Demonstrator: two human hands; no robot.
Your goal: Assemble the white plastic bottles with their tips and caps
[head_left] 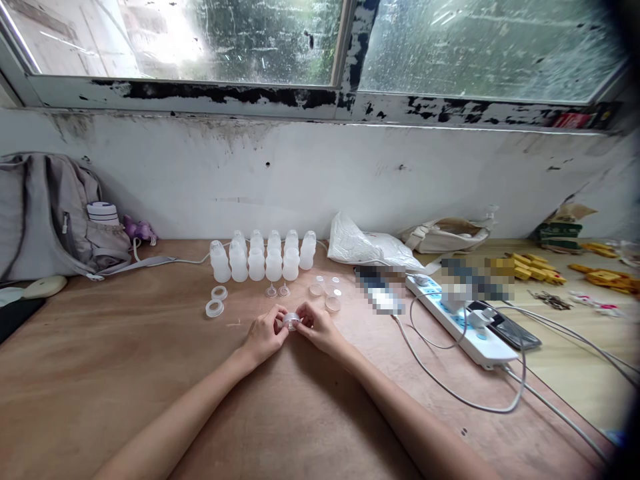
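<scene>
Above the middle of the wooden table, my left hand [267, 333] and my right hand [318, 325] hold a small clear bottle collar [291, 321] between their fingertips. Both hands are closed on its sides; whether a teat sits inside it is too small to tell. Beyond them stand several frosted baby bottles [256, 264] in rows, some with domed tops. Two clear teats [284, 290] are in front of the bottles. Two loose collar rings [215, 308] lie left of my hands, and several clear round caps [333, 304] lie to the right.
A white power strip [463, 323] with plugs and cables runs along the right, beside a dark phone [515, 332]. White plastic bags [367, 247] and a beige pouch [447, 235] rest by the wall. Yellow parts [537, 268] lie far right; a grey backpack [45, 213] stands left.
</scene>
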